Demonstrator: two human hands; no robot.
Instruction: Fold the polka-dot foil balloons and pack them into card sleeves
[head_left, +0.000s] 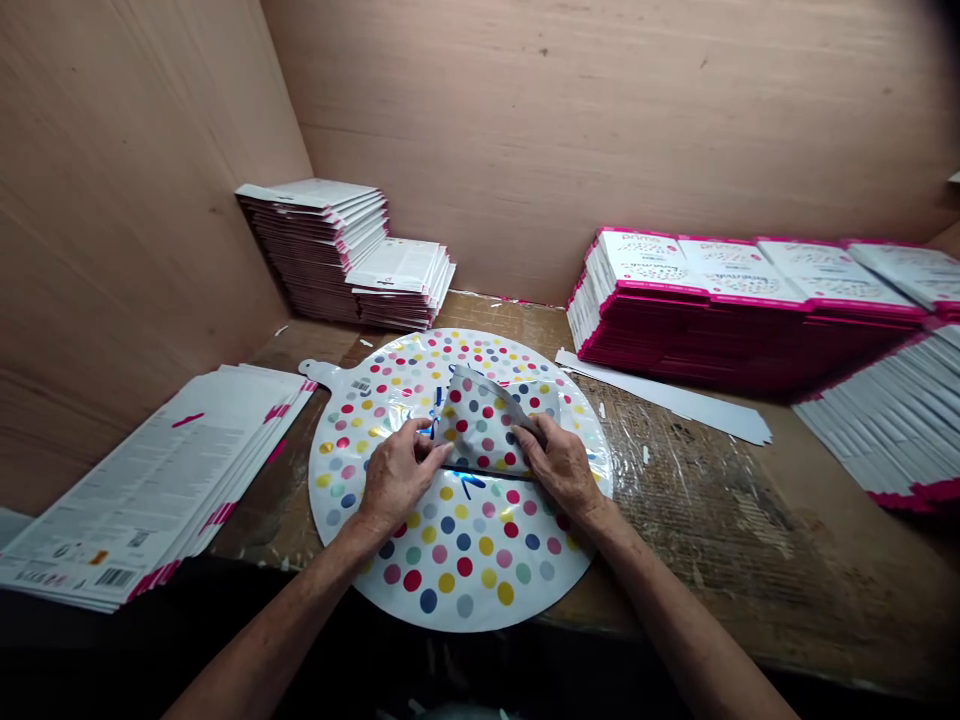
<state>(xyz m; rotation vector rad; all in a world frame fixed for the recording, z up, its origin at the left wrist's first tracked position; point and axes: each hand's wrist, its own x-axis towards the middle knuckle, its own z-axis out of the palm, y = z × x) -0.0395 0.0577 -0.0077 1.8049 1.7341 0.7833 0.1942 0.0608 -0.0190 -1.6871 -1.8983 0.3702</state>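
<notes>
A round flat foil balloon (450, 560) with coloured polka dots lies on the wooden table (712, 500) in front of me. On top of it sits a folded polka-dot balloon piece (484, 425). My left hand (397, 475) pinches the left edge of the folded piece. Its right edge is gripped by my right hand (562, 465), fingers closed on the fold.
White printed card sleeves (150, 480) are fanned out at the left. Two stacks of cards (345, 250) stand at the back left corner. Pink-edged card stacks (735, 300) fill the right side. A white paper strip (675, 395) lies behind the balloon. Plywood walls enclose the table.
</notes>
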